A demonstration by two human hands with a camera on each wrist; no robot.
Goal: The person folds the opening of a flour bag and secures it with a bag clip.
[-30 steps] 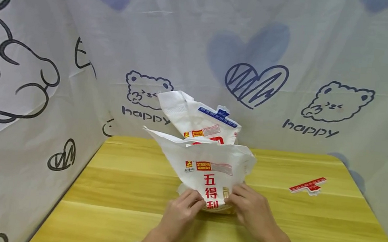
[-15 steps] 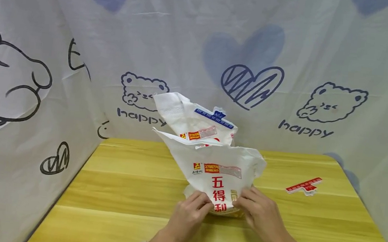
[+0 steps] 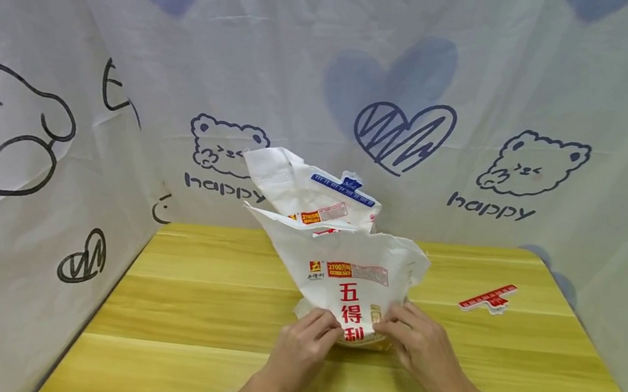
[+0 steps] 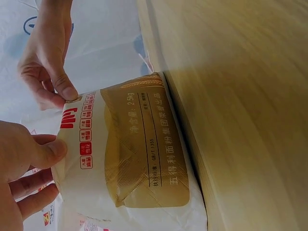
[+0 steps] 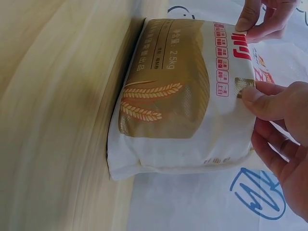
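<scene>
A white flour bag (image 3: pixel 355 252) with red characters stands at the middle of the table, its top part spread upward and tilted back. My left hand (image 3: pixel 302 350) pinches the left side of its front, thumb on the near face. On the right, my right hand (image 3: pixel 421 347) pinches the same bag near a small gold label. The right wrist view shows the bag's brown lower face (image 5: pixel 166 79) with wheat ears and "2.5kg". Behind it is a second white bag (image 3: pixel 281 176), with a blue clip (image 3: pixel 344 190) across its top; its lower part is hidden.
A red clip (image 3: pixel 488 299) lies on the wooden table (image 3: pixel 190 311), right of the bags. A pale cloth (image 3: pixel 283 57) printed with hearts and bears hangs behind the table and along its left side.
The front bag and both hands have shifted slightly right relative to the rear bag, mostly in the first half second. Both hands keep their pinch. The head view has turned a little.
</scene>
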